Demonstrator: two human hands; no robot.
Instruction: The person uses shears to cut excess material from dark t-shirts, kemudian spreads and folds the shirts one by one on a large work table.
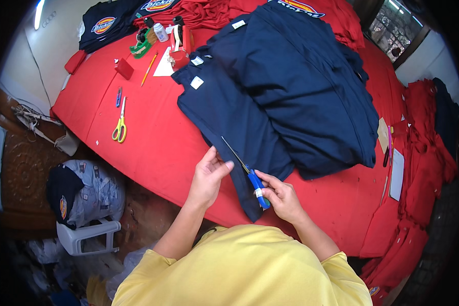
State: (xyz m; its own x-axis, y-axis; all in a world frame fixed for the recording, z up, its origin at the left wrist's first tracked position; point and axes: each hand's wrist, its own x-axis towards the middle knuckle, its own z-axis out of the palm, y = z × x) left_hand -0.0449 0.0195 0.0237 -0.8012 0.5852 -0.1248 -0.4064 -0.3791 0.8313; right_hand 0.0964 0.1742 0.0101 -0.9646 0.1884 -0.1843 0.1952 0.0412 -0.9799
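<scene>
My right hand [279, 196] is closed around a pair of blue-handled scissors [256, 184], whose slim blades point up and left over dark navy cloth [239, 125]. My left hand [207, 176] is at the cloth's left edge, thumb and fingers apart; whether they touch the cloth is hard to tell. Small white labels [197, 82] sit on the cloth's upper left part. The navy pieces lie folded and layered, and a narrow strip hangs toward my yellow shirt. Some fingers of my right hand are hidden behind the handle.
A red-covered table [153, 137] bears yellow-handled scissors [120, 127], a blue cutter [119, 97], a yellow pencil [149, 68], a red tape dispenser [180, 47] and a green one [142, 45]. Red garments [418, 153] pile at right. A plastic stool [89, 237] with cloth stands lower left.
</scene>
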